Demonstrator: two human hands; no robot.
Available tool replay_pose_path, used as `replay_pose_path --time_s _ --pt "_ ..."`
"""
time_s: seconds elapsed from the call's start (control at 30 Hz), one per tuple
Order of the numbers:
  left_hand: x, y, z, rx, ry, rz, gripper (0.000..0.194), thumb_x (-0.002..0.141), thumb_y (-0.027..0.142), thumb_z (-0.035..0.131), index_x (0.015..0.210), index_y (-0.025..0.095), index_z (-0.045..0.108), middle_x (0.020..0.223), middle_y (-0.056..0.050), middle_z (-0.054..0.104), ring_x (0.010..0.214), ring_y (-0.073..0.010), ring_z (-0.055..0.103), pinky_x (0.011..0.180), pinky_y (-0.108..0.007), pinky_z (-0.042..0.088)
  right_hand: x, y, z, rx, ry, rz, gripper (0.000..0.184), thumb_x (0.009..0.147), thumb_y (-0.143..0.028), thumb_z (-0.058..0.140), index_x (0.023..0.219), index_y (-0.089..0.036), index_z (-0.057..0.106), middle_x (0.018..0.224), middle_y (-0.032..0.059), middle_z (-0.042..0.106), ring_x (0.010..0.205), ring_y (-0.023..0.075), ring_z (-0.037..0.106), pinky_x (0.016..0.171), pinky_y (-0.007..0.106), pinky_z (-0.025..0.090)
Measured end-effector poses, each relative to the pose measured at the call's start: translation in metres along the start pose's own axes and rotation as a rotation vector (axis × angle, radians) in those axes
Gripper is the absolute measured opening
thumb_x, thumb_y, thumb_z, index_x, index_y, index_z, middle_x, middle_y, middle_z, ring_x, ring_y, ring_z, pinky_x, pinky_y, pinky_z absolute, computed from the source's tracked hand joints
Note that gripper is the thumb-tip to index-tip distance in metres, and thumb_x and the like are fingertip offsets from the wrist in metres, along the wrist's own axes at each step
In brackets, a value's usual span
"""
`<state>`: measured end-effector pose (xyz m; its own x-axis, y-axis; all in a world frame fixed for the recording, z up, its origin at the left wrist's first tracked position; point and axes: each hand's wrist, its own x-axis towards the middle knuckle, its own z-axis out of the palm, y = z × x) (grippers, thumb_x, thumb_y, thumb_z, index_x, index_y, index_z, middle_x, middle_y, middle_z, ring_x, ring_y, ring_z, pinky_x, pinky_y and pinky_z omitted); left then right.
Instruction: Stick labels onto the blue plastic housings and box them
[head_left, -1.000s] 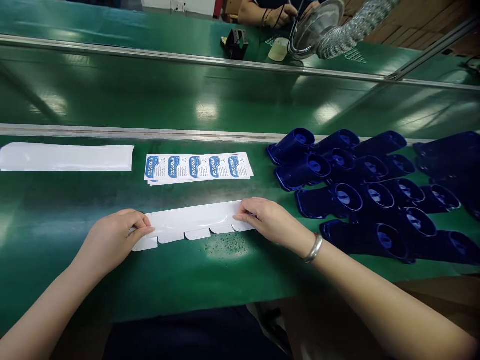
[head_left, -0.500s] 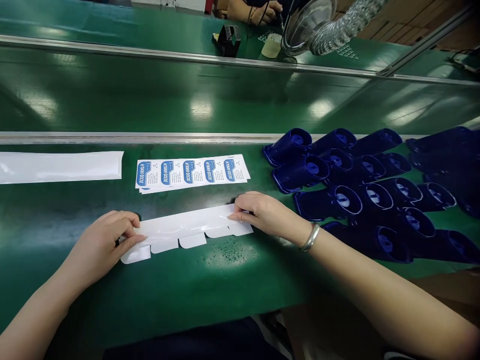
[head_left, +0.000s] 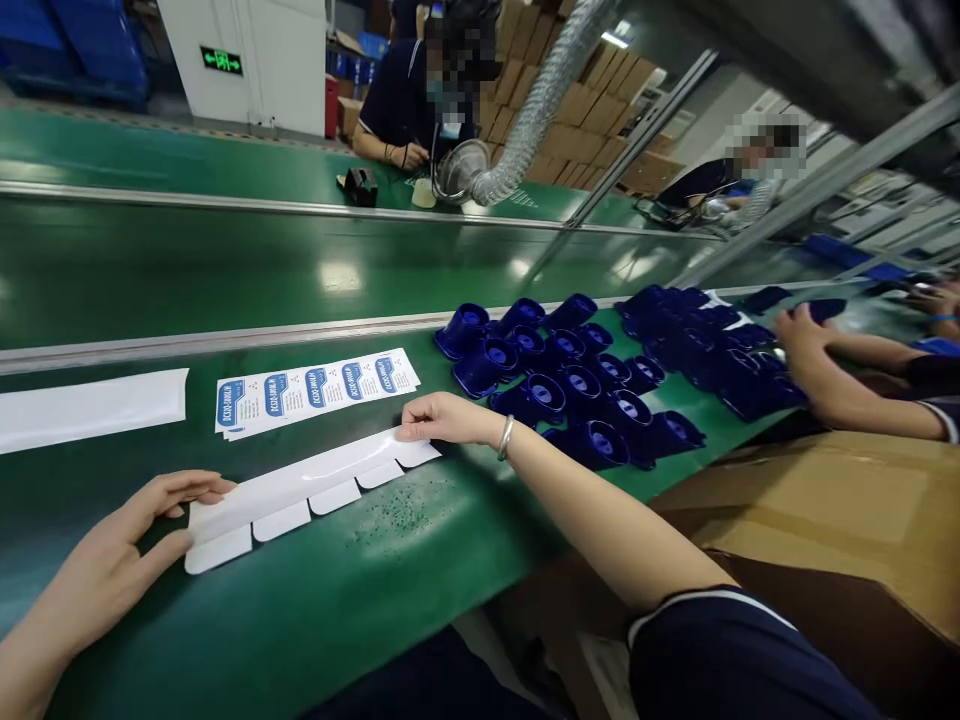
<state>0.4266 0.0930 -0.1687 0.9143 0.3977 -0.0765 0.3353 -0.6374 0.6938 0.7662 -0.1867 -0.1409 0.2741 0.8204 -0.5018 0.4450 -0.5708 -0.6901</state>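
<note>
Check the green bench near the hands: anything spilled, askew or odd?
Yes: small dark spots speckle the green bench just in front of the white strip, where the surface around looks smooth; drops or grit, I can't tell. The printed labels beyond the strip are stacked unevenly, edges poking out.

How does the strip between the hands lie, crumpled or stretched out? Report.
Stretched out: the white strip runs from left hand to right hand.

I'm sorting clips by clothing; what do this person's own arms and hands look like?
The right hand is gloveless, with a silvery bangle and, higher up, a white-edged navy sleeve. The left hand is gloveless, its sleeve out of view.
</note>
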Motion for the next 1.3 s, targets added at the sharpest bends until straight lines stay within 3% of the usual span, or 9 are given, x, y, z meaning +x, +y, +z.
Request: replay_pose_path --time_s 0.17,0.33,0.5,0.63,0.73,0.9,1.1,1.2,1.3 --pt "-0.006 0.015 0.006 -0.147 -0.091 0.058 0.104 0.077 0.052 0.081 0.160 0.041 0.019 0.154 -0.006 0.048 0.139 -0.0302 0.050 0.107 -0.041 0.048 -0.005 -0.001 -0.003 0.117 -0.044 -0.028 0.077 0.070 -0.081 0.059 0.081 -0.006 0.055 0.071 -0.0020 0.048 0.067 -0.0057 0.036 0.062 0.008 0.027" --pt "-0.008 0.042 0.023 -0.333 0.056 0.055 0.080 0.095 0.036 0.065 0.162 0.033 0.020 0.150 -0.011 0.048 0.113 -0.0191 0.062 0.093 -0.031 0.054 -0.014 -0.004 -0.011 0.052 -0.050 -0.042 0.066 0.089 -0.069 0.040 0.085 -0.006 0.060 0.077 0.0066 0.060 0.063 -0.0044 0.043 0.060 0.011 0.032" --pt "-0.009 0.053 0.031 -0.690 0.115 0.024 0.083 0.091 0.034 0.071 0.159 0.038 0.024 0.154 -0.011 0.040 0.099 -0.0155 0.065 0.089 -0.034 0.060 -0.006 -0.036 -0.019 -0.085 0.391 -0.115 0.060 0.088 -0.064 0.048 0.119 -0.017 0.067 0.127 0.0135 0.063 0.110 0.0087 0.062 0.093 0.021 0.053" --pt "-0.009 0.055 0.036 -0.748 0.084 0.002 0.086 0.090 0.034 0.072 0.160 0.035 0.022 0.139 -0.011 0.051 0.103 -0.0191 0.065 0.090 -0.036 0.060 0.007 -0.097 0.039 -0.182 0.357 -0.376 0.055 0.085 -0.065 0.055 0.129 -0.033 0.064 0.147 0.0001 0.050 0.139 0.0133 0.050 0.128 0.040 0.042" --pt "-0.006 0.050 0.039 -0.761 0.085 -0.015 0.090 0.089 0.034 0.074 0.161 0.032 0.021 0.125 -0.009 0.057 0.100 -0.0179 0.064 0.088 -0.032 0.057 0.029 -0.129 0.097 -0.356 0.342 -0.571 0.048 0.088 -0.058 0.054 0.121 -0.026 0.068 0.146 0.0036 0.050 0.139 0.0204 0.048 0.121 0.052 0.043" --pt "-0.003 0.039 0.036 -0.765 0.086 0.019 0.096 0.089 0.033 0.074 0.161 0.026 0.012 0.112 -0.006 0.059 0.092 -0.0150 0.064 0.086 -0.030 0.054 0.050 -0.137 0.141 -0.503 0.658 -0.794 0.033 0.096 -0.036 0.045 0.090 -0.015 0.069 0.125 0.0053 0.062 0.119 0.0142 0.052 0.102 0.039 0.048" --pt "0.003 0.020 0.030 -0.484 0.085 0.071 0.101 0.083 0.041 0.079 0.161 0.033 0.015 0.126 -0.009 0.060 0.103 -0.0222 0.067 0.091 -0.036 0.057 0.003 -0.137 0.103 -0.463 0.920 -1.175 0.017 0.088 -0.036 0.063 0.092 -0.020 0.067 0.122 -0.0041 0.064 0.122 0.0041 0.054 0.104 0.023 0.050" --pt "0.005 0.015 0.032 -0.340 0.113 0.029 0.098 0.084 0.050 0.075 0.162 0.036 0.017 0.134 -0.009 0.058 0.117 -0.0264 0.064 0.100 -0.043 0.054 -0.023 -0.108 0.058 -0.309 1.080 -0.937 0.018 0.090 -0.027 0.058 0.106 -0.022 0.065 0.116 -0.0001 0.065 0.120 0.0001 0.057 0.107 0.017 0.051" --pt "0.007 0.010 0.033 -0.208 0.141 0.023 0.093 0.087 0.057 0.067 0.162 0.037 0.016 0.141 -0.009 0.056 0.121 -0.0280 0.063 0.097 -0.042 0.056 -0.037 -0.048 0.007 -0.248 1.254 -0.415 0.056 0.091 -0.044 0.055 0.143 -0.023 0.047 0.140 0.0079 0.055 0.130 0.0077 0.055 0.118 0.029 0.049"
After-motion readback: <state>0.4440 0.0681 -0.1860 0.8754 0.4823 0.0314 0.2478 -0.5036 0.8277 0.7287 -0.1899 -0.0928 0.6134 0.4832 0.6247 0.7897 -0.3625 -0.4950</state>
